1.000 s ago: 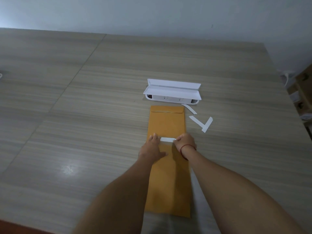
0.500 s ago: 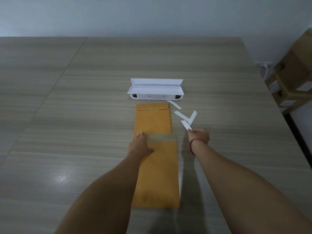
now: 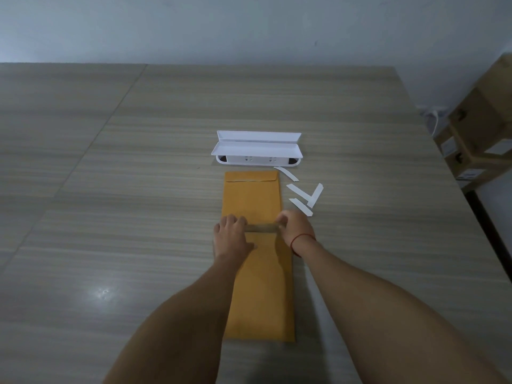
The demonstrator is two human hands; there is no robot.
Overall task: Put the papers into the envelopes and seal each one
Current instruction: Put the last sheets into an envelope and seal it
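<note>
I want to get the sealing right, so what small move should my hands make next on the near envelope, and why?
Probably fold the flap down toward you and press it flat. The left hand and right hand hold its ends, its grey band looks bare, and the far envelope is already closed.

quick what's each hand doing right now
Left hand: on the left end of the envelope flap; grip cannot be told.
Right hand: curled fingers pinch the flap's right end.
</note>
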